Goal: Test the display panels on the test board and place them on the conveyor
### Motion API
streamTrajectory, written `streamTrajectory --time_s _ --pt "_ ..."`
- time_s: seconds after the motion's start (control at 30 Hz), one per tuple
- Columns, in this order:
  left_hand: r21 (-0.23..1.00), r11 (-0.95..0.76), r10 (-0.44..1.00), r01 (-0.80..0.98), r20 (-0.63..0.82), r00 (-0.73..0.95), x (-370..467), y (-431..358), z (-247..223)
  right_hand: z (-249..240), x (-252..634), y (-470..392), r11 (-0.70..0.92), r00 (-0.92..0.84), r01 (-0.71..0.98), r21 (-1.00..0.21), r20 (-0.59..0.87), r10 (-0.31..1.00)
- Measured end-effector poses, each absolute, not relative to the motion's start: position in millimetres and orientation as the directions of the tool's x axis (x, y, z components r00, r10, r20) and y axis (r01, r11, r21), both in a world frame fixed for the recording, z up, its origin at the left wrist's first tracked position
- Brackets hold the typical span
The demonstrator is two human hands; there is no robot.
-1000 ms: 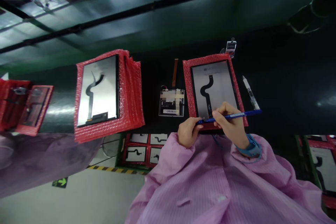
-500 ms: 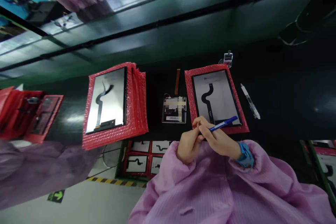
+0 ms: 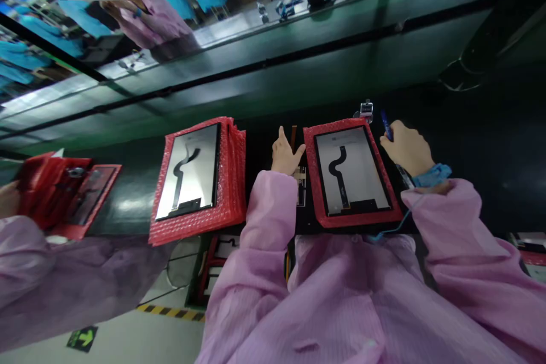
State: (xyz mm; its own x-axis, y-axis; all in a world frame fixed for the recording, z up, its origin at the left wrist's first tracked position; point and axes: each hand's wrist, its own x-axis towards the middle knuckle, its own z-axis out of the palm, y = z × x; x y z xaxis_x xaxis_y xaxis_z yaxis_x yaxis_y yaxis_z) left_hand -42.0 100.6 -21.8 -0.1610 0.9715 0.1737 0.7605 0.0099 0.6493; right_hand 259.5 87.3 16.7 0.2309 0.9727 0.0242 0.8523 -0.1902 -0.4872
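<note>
My left hand (image 3: 286,153) is open, index finger and thumb apart, over a small flat electronic module (image 3: 301,186) that it partly covers. Beyond the fingers a brown flex strip (image 3: 294,133) shows. Wearing a blue wristband (image 3: 433,175), my right hand (image 3: 408,149) is closed around a blue pen (image 3: 386,124) that points away from me. Partly under that hand lies a clear-and-white pen (image 3: 404,176). Between my hands, an LCD panel (image 3: 362,168) with a black curved flex cable rests on red bubble wrap (image 3: 311,151).
Left of my hands stands a stack of red bubble-wrap sheets (image 3: 236,176) topped by another LCD panel (image 3: 202,165). A small metal counter (image 3: 365,109) sits behind the right panel. A co-worker's sleeve (image 3: 85,273) and more red packs (image 3: 51,193) are at far left.
My hands were together at the front of the right panel with the blue pen. They have parted: the left went forward over the module, the right moved right with the pen.
</note>
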Motion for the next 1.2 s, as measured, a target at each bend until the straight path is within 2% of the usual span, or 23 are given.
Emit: streamTrajectory --time_s 0.07,0.17,0.23,0.33,0.37,0.43,0.5,0.57,0.73,0.83,0.97,1.07,1.2 --pt "0.639 -0.015 0.972 0.769 0.189 -0.137 -43.4 108.1 -34.3 15.6 262.9 94.2 -0.253 0.278 0.876 -0.41 0.001 0.96" --pt "0.638 -0.084 0.953 0.765 0.276 -0.125 -46.7 106.0 -43.9 13.9 254.3 89.3 -0.144 0.231 0.899 -0.413 0.168 0.958" --pt "0.66 -0.093 0.944 0.745 0.296 -0.145 -50.0 103.4 -45.2 9.2 242.9 80.5 0.082 0.047 0.903 -0.423 0.284 0.958" --pt "0.764 -0.081 0.942 0.641 0.269 -0.201 -54.1 103.6 -43.9 -4.0 224.2 66.4 0.456 -0.367 0.789 -0.412 0.281 0.887" --pt "0.816 -0.08 0.944 0.572 0.247 -0.22 -55.2 104.7 -43.2 -9.0 219.0 62.4 0.523 -0.461 0.748 -0.408 0.249 0.852" --pt "0.913 -0.089 0.948 0.397 0.2 -0.248 -57.0 107.6 -41.6 -17.7 211.5 56.4 0.566 -0.538 0.724 -0.395 0.191 0.821" --pt "0.966 -0.115 0.948 0.23 0.175 -0.264 -58.8 110.4 -39.7 -23.3 208.1 53.3 0.555 -0.538 0.738 -0.383 0.161 0.827" --pt "0.979 -0.154 0.942 0.136 0.187 -0.28 -60.3 112.1 -37.0 -25.3 207.2 52.2 0.546 -0.533 0.742 -0.39 0.151 0.832" --pt "0.961 -0.25 0.93 0.117 0.272 -0.247 -58.5 109.3 -26.9 -19.5 205.0 49.6 0.536 -0.529 0.727 -0.43 0.148 0.836" --pt "0.964 -0.243 0.943 0.106 0.261 -0.209 -54.5 104.8 -20.7 -14.8 202.6 45.6 0.512 -0.507 0.687 -0.516 0.164 0.846" --pt "0.964 -0.231 0.961 0.13 0.247 -0.124 -50.3 99.9 -13.9 -12.7 198.9 43.0 0.415 -0.432 0.479 -0.774 0.204 0.878" --pt "0.957 -0.263 0.962 0.12 0.27 -0.043 -48.2 97.3 -9.5 -11.4 192.8 45.9 0.209 -0.384 0.235 -0.949 0.107 0.917" --pt "0.948 -0.281 0.96 0.15 0.278 0.04 -46.8 92.8 -4.2 -4.7 179.2 54.5 -0.052 -0.46 -0.011 -0.999 -0.041 0.887"
